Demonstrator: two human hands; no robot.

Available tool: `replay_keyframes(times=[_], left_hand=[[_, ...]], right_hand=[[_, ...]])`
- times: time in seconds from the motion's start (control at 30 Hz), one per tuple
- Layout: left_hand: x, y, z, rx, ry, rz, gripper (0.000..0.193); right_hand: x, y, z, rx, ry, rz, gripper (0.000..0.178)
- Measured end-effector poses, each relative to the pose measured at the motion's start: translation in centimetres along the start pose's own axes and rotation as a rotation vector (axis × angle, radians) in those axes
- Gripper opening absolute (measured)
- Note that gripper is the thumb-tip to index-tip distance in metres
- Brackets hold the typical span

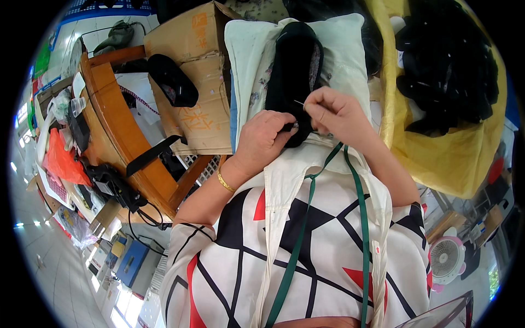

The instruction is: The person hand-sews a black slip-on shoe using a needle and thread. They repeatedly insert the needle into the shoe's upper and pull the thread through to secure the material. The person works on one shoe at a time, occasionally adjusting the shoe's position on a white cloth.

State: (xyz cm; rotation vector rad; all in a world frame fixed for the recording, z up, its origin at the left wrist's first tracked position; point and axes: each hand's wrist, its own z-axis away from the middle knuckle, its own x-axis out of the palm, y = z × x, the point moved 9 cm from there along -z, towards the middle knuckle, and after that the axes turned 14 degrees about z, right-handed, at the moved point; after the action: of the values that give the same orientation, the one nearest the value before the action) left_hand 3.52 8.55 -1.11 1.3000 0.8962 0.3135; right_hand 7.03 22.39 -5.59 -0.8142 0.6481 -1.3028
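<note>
A black cloth shoe [291, 63] with a patterned lining lies on a white cushion [245, 65] in front of me, its toe pointing away. My left hand [263, 136] closes on the heel end of the shoe, thumb and fingers pinching its rim. Just to the right, my right hand [334, 112] is closed in a pinch on a thin needle [298, 102], which points left over the shoe's opening. Any thread is too fine to make out. White apron cloth [306, 156] lies under the heel.
Left of the cushion, another black shoe [172, 81] rests on a cardboard box [202, 115], beside a wooden frame [123, 126]. A yellow sack [437, 169] at the right holds many black shoe pieces [445, 71]. A fan [447, 257] stands lower right.
</note>
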Motion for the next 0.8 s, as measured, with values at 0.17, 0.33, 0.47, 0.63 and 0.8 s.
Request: replay_keyframes(times=[0.17,0.33,0.47,0.63,0.8], left_hand=[[-0.3,-0.6,0.7,-0.058,0.032,0.008,0.021],[-0.3,-0.9,1.2,-0.072,0.062,0.011,0.023],[-0.3,-1.1,1.4,-0.058,0.077,0.012,0.025],[-0.3,-1.3,1.6,-0.059,0.079,0.002,0.025],[-0.3,-1.3,1.6,-0.055,0.08,-0.002,0.025]], right_hand=[[0.8,-1.6,1.6,-0.227,0.076,0.661,0.011],[1.7,-2.1,2.5,-0.346,0.1,0.828,0.014],[1.6,-2.0,2.5,-0.351,0.108,0.829,0.015],[1.6,-2.0,2.6,-0.348,0.106,0.83,0.016],[1.6,-2.0,2.5,-0.349,0.106,0.837,0.017]])
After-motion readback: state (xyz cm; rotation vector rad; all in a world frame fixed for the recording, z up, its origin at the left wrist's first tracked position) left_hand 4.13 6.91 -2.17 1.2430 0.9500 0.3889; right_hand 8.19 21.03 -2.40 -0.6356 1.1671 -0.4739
